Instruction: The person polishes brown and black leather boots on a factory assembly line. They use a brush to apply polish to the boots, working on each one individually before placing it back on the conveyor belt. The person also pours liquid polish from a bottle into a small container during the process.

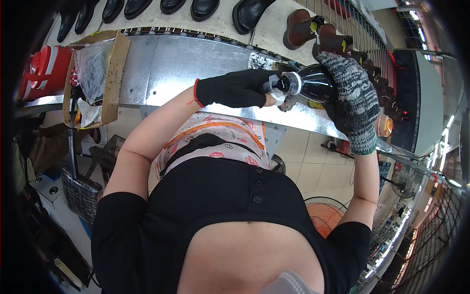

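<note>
My right hand (350, 93), in a grey-and-black knitted glove, grips a shiny black bottle-shaped object (316, 83) lying sideways over the metal worktop (166, 68). My left hand (237, 88), in a black glove, is closed on the white cap piece (276, 88) at the object's neck. Both hands meet above the far right part of the worktop.
A cardboard box (115, 73) with clear plastic bags sits at the worktop's left end, next to a red case (44, 68). Black shoes (203, 9) and brown boots (306, 29) stand on the conveyor beyond. An orange fan (325, 213) stands on the tiled floor.
</note>
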### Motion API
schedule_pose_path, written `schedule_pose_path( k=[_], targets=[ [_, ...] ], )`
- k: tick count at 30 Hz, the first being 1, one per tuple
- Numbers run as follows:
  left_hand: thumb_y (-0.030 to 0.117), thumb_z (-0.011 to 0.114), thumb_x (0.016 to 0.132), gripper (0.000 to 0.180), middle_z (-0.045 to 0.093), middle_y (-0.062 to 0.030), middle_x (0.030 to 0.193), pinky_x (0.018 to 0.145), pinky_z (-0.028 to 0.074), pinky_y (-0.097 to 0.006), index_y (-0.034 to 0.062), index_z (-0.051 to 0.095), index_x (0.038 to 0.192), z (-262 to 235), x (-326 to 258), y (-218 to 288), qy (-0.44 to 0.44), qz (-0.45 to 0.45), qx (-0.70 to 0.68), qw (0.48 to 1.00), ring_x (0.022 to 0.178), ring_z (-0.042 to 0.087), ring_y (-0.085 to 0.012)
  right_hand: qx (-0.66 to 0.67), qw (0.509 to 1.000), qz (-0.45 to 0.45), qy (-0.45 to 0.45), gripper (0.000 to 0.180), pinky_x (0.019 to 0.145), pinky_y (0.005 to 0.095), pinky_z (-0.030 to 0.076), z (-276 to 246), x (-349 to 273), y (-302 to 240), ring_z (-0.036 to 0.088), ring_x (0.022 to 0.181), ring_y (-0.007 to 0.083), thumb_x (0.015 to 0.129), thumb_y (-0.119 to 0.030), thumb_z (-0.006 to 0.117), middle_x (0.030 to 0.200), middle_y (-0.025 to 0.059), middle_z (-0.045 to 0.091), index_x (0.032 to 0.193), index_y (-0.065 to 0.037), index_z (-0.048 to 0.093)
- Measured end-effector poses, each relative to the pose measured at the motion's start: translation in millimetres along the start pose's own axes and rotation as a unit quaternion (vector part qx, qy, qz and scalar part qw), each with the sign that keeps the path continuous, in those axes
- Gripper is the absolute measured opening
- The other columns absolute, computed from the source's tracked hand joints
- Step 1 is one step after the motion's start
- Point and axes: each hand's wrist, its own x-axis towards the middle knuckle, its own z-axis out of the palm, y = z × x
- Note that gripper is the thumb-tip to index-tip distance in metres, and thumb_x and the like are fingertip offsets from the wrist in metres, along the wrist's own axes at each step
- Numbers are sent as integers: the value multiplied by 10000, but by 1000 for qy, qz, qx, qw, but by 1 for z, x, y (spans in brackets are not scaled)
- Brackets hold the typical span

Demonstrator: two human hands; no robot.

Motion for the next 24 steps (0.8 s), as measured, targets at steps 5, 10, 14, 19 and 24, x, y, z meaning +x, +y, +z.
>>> schedule_pose_path(
  k=[5, 10, 14, 19, 24],
  targets=[
    [242, 609, 869, 384, 636, -68, 1089, 893, 425, -329, 63, 539, 1201, 0, 0, 4, 0, -11, 26, 1000, 1019, 548, -166, 12, 1000, 4, 0, 520, 929, 404, 441, 0, 0, 0, 587, 1022, 301, 662, -111, 739, 1074, 132, 626, 1160, -85, 592],
    [255, 614, 865, 394, 636, -66, 1089, 889, 426, -325, 67, 539, 1203, 0, -1, 2, -1, -7, 3, 1000, 1007, 546, -164, 28, 1000, 8, -4, 523, 940, 418, 425, 1, 0, 0, 586, 1011, 293, 676, -97, 709, 1075, 128, 621, 1181, -88, 573],
    [234, 614, 865, 395, 634, -66, 1096, 889, 426, -317, 62, 533, 1212, 0, -2, 8, 0, -24, -2, 1000, 1015, 545, -162, 39, 999, 5, 6, 535, 934, 408, 428, 4, -3, 0, 582, 1020, 297, 672, -99, 719, 1094, 130, 615, 1186, -82, 568],
    [205, 610, 867, 404, 632, -69, 1104, 907, 423, -321, 52, 519, 1230, 0, 0, 4, -11, -9, -18, 1000, 1039, 544, -161, 60, 998, 4, 3, 551, 933, 404, 429, 3, -3, -1, 580, 1025, 299, 673, -119, 734, 1104, 131, 611, 1196, -80, 561],
    [198, 608, 867, 428, 631, -72, 1108, 922, 415, -332, 51, 496, 1253, 1, 0, 5, -7, -23, 8, 1000, 1048, 546, -162, 71, 997, 8, 5, 568, 925, 397, 438, 8, -6, 2, 577, 1037, 303, 691, -191, 752, 1115, 132, 607, 1212, -88, 550]
  ],
)
